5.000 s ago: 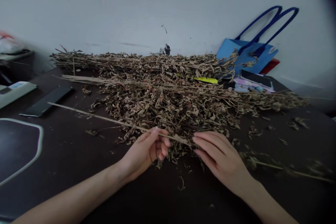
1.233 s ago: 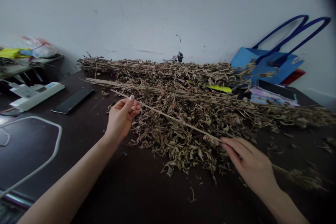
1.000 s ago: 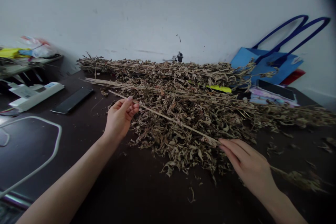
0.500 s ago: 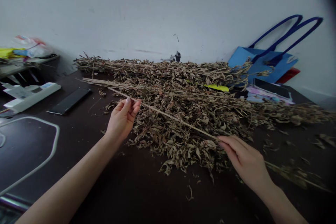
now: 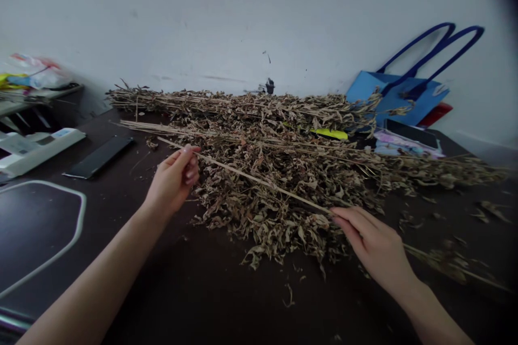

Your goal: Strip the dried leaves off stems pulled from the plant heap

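Note:
A long, pale dried plant stem (image 5: pixel 259 180) slants across the view, its bare end at the upper left. Thumb and fingers of my left hand (image 5: pixel 172 175) are pinched on the stem near that end. Farther down, my right hand (image 5: pixel 372 242) grips the same stem, and its leafy part (image 5: pixel 449 265) trails out beyond that hand to the lower right. Behind and below the stem spreads a heap of dried leaves (image 5: pixel 279 226). Several bare stalks (image 5: pixel 157 128) lie together at the heap's left, and a bundle of dried leafy stems (image 5: pixel 226 101) runs along the wall.
A blue bag (image 5: pixel 400 94) with dark handles leans at the back right, beside a dark phone-like object (image 5: pixel 413 136). On the left lie a flat black object (image 5: pixel 99 156), a white power strip (image 5: pixel 44 150) and a white cable (image 5: pixel 81 215). Leaf bits dot the dark table (image 5: pixel 210 302).
My left hand has shifted slightly left toward the stem's bare end, its fingers more curled. My right hand keeps its hold. The whole view has slid a little.

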{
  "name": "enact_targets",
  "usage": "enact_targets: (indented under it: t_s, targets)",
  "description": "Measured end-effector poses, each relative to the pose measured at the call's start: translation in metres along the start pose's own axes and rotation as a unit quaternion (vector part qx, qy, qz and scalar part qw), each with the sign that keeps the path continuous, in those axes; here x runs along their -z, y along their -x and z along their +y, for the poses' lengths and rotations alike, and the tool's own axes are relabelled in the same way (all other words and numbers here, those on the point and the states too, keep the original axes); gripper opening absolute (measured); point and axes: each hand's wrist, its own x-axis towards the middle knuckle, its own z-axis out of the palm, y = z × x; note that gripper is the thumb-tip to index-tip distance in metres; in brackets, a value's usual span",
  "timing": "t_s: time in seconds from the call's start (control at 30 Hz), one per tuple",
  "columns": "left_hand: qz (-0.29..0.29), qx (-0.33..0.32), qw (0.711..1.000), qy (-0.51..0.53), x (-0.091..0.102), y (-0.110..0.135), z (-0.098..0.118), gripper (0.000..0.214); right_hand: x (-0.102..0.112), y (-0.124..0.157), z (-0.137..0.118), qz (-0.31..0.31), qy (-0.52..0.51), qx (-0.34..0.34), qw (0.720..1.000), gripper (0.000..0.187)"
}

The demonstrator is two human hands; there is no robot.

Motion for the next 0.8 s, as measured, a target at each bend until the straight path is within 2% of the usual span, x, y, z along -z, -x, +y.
enact_targets:
  t_s: [0.2,0.33,0.53,0.8]
  targets:
    - [0.041,-0.021,0.999,0.024,0.009,-0.008,0.017,0.023,0.000,0.001,-0.003,-0.002,-0.012,0.009,1.000,0.016]
    - [0.053,-0.019,0.998,0.025,0.012,-0.010,0.017,0.031,0.000,0.000,-0.003,-0.006,-0.015,0.012,1.000,0.015]
    - [0.002,0.000,1.000,0.011,-0.002,-0.001,-0.005,0.019,-0.001,0.001,-0.002,-0.007,-0.020,0.014,1.000,0.015]
    - [-0.090,0.070,0.993,-0.031,-0.030,0.033,-0.032,0.008,-0.002,0.000,-0.009,-0.011,-0.005,0.026,1.000,0.016]
